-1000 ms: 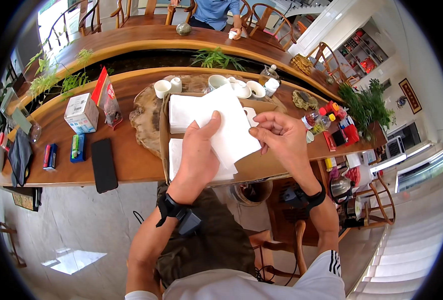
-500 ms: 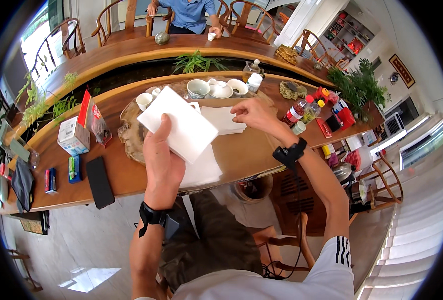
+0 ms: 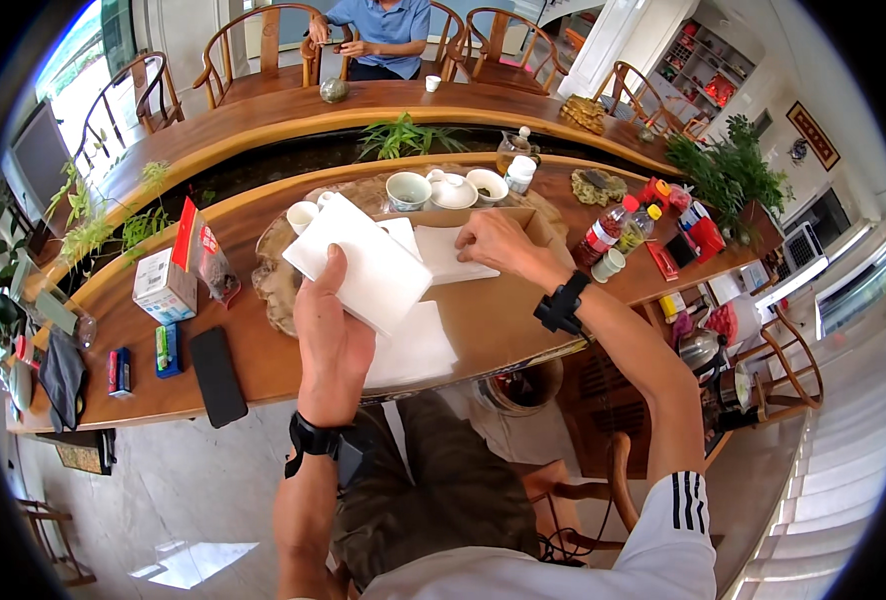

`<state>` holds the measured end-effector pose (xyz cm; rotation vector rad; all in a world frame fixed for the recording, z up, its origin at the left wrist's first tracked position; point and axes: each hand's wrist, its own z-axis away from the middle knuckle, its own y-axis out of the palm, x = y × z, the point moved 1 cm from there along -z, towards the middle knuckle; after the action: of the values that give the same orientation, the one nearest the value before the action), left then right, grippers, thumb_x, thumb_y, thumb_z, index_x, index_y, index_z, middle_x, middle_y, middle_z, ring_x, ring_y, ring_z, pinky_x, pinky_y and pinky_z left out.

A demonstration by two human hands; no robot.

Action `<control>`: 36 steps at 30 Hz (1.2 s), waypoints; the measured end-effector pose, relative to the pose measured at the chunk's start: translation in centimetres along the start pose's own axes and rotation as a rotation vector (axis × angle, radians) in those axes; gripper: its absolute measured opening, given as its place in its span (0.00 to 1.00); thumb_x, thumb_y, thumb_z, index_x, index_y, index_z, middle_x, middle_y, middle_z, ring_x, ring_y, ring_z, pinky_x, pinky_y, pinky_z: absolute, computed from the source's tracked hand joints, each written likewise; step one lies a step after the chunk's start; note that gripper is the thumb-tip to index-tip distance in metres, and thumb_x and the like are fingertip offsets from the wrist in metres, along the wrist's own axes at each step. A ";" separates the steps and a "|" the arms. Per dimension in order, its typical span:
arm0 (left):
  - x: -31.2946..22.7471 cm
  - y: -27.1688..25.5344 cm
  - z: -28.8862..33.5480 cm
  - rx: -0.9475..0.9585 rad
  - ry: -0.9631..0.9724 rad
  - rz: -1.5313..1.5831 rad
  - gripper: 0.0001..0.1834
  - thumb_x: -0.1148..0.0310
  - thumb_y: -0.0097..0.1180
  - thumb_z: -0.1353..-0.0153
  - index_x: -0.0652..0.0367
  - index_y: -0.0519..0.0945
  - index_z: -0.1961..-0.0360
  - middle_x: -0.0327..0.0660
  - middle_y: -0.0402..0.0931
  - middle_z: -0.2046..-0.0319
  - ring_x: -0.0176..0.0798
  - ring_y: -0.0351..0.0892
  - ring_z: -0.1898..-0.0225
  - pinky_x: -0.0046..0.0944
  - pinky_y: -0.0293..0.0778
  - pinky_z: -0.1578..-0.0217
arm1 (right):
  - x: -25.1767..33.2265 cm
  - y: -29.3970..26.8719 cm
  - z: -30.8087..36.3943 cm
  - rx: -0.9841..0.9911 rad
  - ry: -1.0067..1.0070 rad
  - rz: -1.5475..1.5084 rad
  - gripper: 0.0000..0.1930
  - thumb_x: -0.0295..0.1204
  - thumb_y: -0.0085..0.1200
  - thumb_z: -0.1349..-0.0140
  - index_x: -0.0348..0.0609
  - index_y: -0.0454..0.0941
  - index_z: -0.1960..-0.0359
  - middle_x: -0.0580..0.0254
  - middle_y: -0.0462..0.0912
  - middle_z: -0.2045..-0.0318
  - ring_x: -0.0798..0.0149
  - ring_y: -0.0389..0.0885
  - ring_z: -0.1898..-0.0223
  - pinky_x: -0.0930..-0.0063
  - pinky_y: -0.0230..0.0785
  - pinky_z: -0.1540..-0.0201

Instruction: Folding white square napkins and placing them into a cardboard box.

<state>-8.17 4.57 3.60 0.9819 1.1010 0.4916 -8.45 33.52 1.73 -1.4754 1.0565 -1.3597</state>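
Observation:
My left hand (image 3: 333, 335) is closed on a thick stack of white paper sheets (image 3: 363, 265), thumb on top, tilted above the table. My right hand (image 3: 508, 245) is curled with its fingertips together at the edge of another pile of white sheets (image 3: 443, 262). Whether a sheet is pinched between those fingertips is too small to tell. That pile lies in a shallow brown cardboard box (image 3: 503, 318). More white sheets (image 3: 418, 348) lie in the near left part of the box, partly covered by the held stack.
White teacups (image 3: 408, 190), a lidded bowl (image 3: 452, 188) and a glass teapot (image 3: 515, 150) stand behind the box. Drink bottles (image 3: 603, 232) are at right. A black phone (image 3: 219, 378) and a white carton (image 3: 165, 285) lie left. Across the table sits a person (image 3: 383, 35).
The head view has shifted slightly. My right hand has moved a little toward the held stack, its fingers still bent. Across the table, the person has put down a small cup.

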 end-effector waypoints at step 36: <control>2.0 1.8 2.0 0.054 0.006 -0.011 0.16 0.68 0.53 0.22 0.66 0.78 0.41 0.44 0.84 0.52 0.41 0.87 0.55 0.42 0.83 0.54 | 13.4 -6.8 6.2 -0.376 -0.015 -0.271 0.09 0.30 0.68 0.43 0.38 0.91 0.65 0.57 0.88 0.74 0.62 0.85 0.74 0.67 0.75 0.67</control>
<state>-5.30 6.20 4.29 1.0216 1.1293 0.4584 -1.26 22.89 11.75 -1.9599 1.1811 -1.3808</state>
